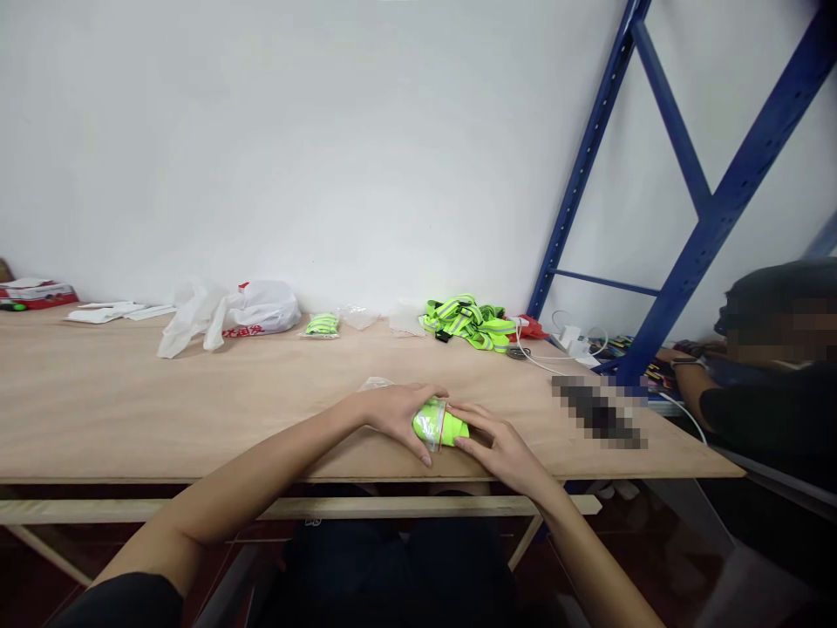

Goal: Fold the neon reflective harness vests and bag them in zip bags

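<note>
A folded neon-yellow reflective strap bundle (pixel 456 427) sits partly inside a clear zip bag (pixel 430 422) with a red line at its mouth. My left hand (pixel 398 414) curls around the bagged end, thumb in front and fingers behind. From the other side, my right hand (pixel 500 443) holds the exposed end of the bundle between thumb and fingers. The rest of the bag lies behind my left hand, mostly hidden by it. Both hands are low over the table, close to its front edge.
Loose neon straps (pixel 467 321) lie in a heap by the wall. Beside them are flat clear bags (pixel 405 321), a packed neon bundle (pixel 322 325) and a white plastic bag (pixel 265 305). At right stand a blue metal frame (pixel 680 270) and another person (pixel 778 375).
</note>
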`<state>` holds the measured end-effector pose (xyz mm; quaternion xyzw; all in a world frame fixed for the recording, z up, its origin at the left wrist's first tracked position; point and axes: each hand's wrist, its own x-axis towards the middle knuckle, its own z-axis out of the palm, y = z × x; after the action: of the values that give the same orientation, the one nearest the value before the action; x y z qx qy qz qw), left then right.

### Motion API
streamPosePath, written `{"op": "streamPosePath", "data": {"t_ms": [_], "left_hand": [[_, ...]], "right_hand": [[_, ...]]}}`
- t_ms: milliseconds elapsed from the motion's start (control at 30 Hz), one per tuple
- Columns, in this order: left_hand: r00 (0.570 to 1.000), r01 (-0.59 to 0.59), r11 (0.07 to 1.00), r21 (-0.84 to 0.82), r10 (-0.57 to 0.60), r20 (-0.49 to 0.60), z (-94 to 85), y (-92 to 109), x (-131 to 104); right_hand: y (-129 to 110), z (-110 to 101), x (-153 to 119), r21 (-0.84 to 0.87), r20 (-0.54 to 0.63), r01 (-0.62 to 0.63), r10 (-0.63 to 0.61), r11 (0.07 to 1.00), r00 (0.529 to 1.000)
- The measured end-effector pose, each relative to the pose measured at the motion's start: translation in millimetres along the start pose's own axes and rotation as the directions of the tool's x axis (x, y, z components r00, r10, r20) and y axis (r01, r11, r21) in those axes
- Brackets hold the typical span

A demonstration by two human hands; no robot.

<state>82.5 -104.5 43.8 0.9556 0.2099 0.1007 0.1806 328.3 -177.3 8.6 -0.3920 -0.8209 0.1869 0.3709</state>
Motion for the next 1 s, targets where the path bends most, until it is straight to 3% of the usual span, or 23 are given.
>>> {"op": "streamPosePath", "data": {"t_ms": [267, 533, 800, 1000], "left_hand": [[1.0, -0.003, 0.997, 0.082, 0.002, 0.004, 3.6, -1, 3], [0.999, -0.013, 0.996, 0.092, 0.017, -0.048, 4.9, 3, 5], [0.998, 0.039, 0.998, 0.052, -0.041, 0.045, -9.4, -5, 0], [0.998, 0.053, 0.998, 0.045, -0.055, 0.036, -13.3, -7, -4]], "right_hand": [[-2, 5, 6, 0.037, -0.046, -0.024, 0.026, 0.999, 0.999], [7, 30, 21, 0.331, -0.132, -0.122, 0.173, 0.936, 0.976], [1, 24, 17, -0.062, -0.191, -0.073, 0.06, 0.995, 0.98], [-13, 19, 15, -0.111, -0.112, -0.024, 0.012, 0.993, 0.994]]}}
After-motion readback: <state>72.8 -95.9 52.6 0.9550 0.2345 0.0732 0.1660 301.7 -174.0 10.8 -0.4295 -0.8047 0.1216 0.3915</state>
